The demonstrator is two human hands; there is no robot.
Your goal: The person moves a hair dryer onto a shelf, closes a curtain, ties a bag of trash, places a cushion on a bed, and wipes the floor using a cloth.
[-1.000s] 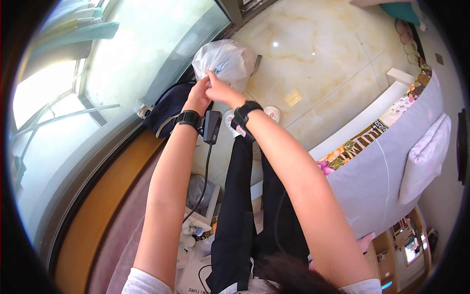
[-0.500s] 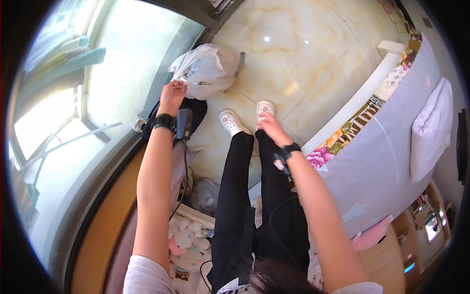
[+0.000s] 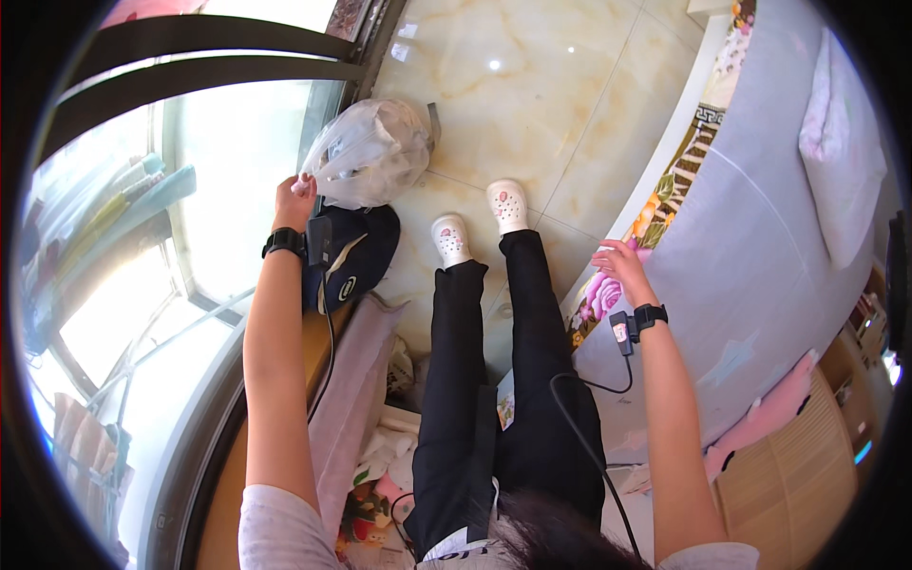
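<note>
- Person stands upright, viewed from above; dark trousers, white perforated clogs [image 3: 480,223] planted on the pale marble-pattern floor [image 3: 532,104].
- Right hand [image 3: 622,266] hangs low beside the bed [image 3: 760,237], just at the flowered edge of its grey cover. Fingers loosely curled, gripping nothing. A black wrist device with a trailing cable sits on that forearm; probably why the arm is carried a little off the body.
- Left hand [image 3: 293,199] is stretched forward, fingers pinched closed on the gathered neck of a clear plastic bag [image 3: 366,152]. Holding by the neck would keep the mouth shut.
- Bag: translucent, crinkled, bulging and rounded, with pale contents I cannot identify. It rests against the window frame, on the floor or partly on the dark backpack [image 3: 351,252] just beneath; which, I cannot tell.
- Beyond: large bright window [image 3: 218,161] at left.
</note>
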